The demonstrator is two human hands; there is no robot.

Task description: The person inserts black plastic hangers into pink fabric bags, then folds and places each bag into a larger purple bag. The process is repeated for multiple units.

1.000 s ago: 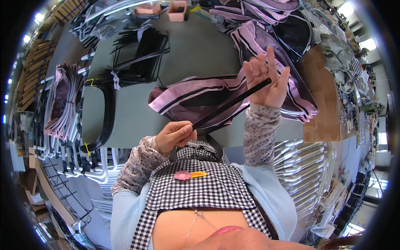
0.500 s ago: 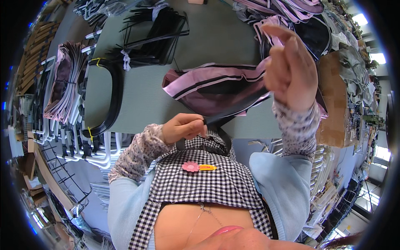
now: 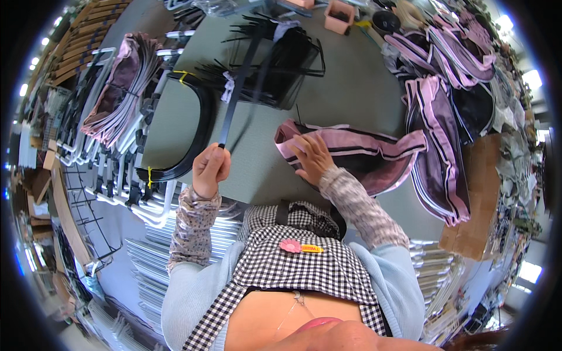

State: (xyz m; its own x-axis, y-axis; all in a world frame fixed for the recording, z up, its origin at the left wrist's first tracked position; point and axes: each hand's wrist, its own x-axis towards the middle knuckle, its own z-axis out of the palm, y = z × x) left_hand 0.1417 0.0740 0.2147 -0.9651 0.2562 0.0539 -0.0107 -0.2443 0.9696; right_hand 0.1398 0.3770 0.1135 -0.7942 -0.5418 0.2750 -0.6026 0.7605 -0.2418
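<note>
My left hand is closed in a pinch around one end of a flat black strip. The strip's free length points away over the table, across the black bundles. On the pink and black fabric piece, near its left end, rests my right hand, fingers spread. This piece is long and curved, with pink edging and dark mesh-like cloth, and it lies close to the table's near edge. A bundle of curved black strips, tied with yellow ties, lies left of my left hand.
Black strips and wire-like frames are bundled at the table's far middle. More pink-trimmed pieces hang over its right side by a cardboard box. A small pink bin stands far back. White tube frames crowd the left.
The strip was stretched between both hands; now only my left hand holds it, farther left. My right hand has come down and left onto the fabric piece. The view has shifted.
</note>
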